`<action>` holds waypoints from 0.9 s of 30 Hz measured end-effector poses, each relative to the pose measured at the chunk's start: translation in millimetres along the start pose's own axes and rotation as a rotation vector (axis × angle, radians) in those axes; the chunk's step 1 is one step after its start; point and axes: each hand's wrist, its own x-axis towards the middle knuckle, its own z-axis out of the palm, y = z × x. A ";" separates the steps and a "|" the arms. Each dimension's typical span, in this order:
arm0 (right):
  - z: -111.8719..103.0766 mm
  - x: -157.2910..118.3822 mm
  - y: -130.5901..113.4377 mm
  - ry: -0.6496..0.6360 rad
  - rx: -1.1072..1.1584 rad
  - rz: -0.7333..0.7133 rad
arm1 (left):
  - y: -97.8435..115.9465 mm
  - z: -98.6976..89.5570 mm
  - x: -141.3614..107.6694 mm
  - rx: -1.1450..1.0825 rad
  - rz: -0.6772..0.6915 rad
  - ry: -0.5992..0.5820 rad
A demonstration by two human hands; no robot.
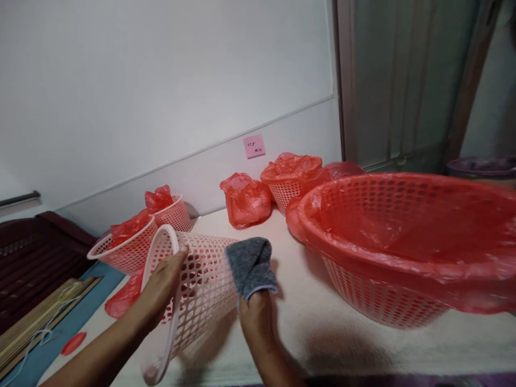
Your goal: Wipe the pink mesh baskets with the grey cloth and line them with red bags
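Right hand under grey cloth, seemingly touching mesh basket

Grey cloth hides the fingers of the right hand. The view cuts off the large red-lined plastic basket at right and the tan slats at left; the far pink note bears handwriting too small to read.

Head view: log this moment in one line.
left hand: grasping tilted pale basket by rim; right hand: under grey cloth at basket's base; nearby: large red-lined basket
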 end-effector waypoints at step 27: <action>1.0 -15.0 -54.4 0.235 0.238 0.104 | -28.9 47.0 -3.4 0.013 0.286 -0.286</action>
